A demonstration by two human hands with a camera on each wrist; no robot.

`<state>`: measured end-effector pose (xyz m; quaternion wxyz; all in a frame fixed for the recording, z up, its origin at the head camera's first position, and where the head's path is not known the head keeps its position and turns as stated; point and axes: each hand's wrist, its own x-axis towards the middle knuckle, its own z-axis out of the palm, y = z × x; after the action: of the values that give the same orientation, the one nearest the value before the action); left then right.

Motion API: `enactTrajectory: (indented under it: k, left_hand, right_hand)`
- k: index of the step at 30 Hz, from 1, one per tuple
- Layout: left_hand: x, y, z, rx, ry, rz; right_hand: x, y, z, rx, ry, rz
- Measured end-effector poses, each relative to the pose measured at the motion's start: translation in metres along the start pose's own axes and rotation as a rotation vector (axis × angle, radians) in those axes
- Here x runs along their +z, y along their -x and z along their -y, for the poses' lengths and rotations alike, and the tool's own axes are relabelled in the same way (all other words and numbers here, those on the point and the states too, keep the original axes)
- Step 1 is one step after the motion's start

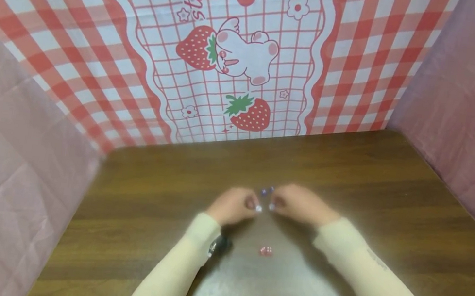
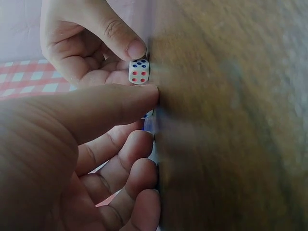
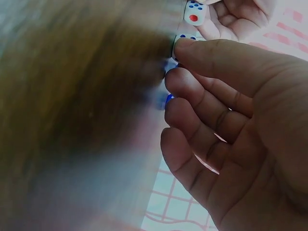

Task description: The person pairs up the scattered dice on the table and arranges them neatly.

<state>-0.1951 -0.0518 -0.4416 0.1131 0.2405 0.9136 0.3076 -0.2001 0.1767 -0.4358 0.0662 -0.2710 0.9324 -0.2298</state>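
My left hand (image 1: 234, 206) pinches a white die (image 1: 259, 208) between thumb and fingertips, low at the tabletop. Across a small gap, my right hand (image 1: 299, 204) pinches another white die (image 1: 272, 206). Seen from the left wrist, the right hand's die (image 2: 139, 71) shows blue and red pips, while the left thumb (image 2: 120, 103) mostly covers its own die. From the right wrist, the left hand's die (image 3: 195, 13) shows a red pip and blue pips, and the right thumb partly hides the right die (image 3: 184, 43). Two blue dice (image 1: 264, 192) lie just beyond the fingertips.
Two red dice (image 1: 266, 251) sit side by side on the wooden table (image 1: 157, 236), between the forearms. A dark watch (image 1: 214, 247) is on the left wrist. A strawberry-patterned cloth (image 1: 247, 61) hangs at the back, with pink cloth (image 1: 468, 96) at both sides.
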Motion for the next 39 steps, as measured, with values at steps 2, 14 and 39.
enactTrajectory:
  k: [2, 14, 39]
  left_hand:
    - [0.0, 0.0, 0.001, 0.001, 0.0, 0.0]
    - [-0.001, 0.0, 0.002, -0.009, -0.01, -0.009]
    - [-0.002, -0.001, 0.003, -0.013, 0.011, -0.018]
  right_hand:
    - [0.0, 0.0, 0.001, -0.003, 0.002, 0.0]
    - [0.006, -0.007, 0.005, -0.04, 0.009, -0.023]
    - [0.01, -0.017, 0.012, -0.073, -0.06, 0.002]
